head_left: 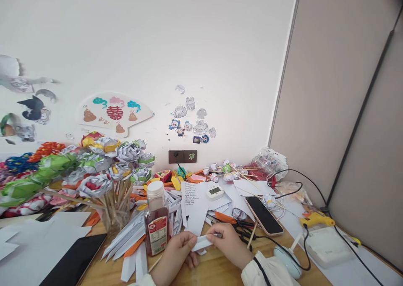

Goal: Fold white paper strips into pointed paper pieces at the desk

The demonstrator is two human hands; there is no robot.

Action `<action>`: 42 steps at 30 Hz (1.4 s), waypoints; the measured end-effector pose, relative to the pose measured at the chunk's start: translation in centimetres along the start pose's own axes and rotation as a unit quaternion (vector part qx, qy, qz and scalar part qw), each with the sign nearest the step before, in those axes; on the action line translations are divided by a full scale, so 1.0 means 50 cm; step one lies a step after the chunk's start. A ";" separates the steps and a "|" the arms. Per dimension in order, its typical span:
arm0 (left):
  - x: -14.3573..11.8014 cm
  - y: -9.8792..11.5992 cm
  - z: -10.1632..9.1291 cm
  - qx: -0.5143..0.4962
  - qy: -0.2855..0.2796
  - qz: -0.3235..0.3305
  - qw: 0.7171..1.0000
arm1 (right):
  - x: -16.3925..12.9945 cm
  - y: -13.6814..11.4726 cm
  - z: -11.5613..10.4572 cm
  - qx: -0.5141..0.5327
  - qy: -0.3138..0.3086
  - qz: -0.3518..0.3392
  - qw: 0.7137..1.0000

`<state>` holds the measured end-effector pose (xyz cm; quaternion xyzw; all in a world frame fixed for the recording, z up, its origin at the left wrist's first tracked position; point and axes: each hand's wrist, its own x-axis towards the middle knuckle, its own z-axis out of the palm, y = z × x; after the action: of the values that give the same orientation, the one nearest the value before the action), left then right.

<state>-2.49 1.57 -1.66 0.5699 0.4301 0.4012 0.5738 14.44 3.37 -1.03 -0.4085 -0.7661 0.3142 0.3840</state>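
My left hand [176, 252] and my right hand [228, 244] meet low in the view over a wooden desk [217, 273]. Both pinch a small folded strip of white paper [203, 242], the left hand at its left end and the right hand at its right end. A plastic bottle [156, 219] with a white cap and a red label stands just left of my left hand. Black-handled scissors [242, 229] with orange blades lie right behind my right hand.
A jar of paper flowers on sticks [103, 172] stands at the left, with folded white and orange strips [132, 240] around it. A phone [263, 215], a small timer [215, 191], a yellow glue gun [315, 221], cables and a dark tablet [75, 263] also lie about.
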 end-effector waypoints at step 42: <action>-0.006 0.011 -0.013 -0.098 0.005 -0.030 0.995 | -0.003 0.013 0.017 0.175 -0.071 0.027 0.982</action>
<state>-3.19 1.49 -1.08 0.4962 0.4084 0.4269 0.6362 14.02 3.41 -2.04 -0.3322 -0.7133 0.4820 0.3854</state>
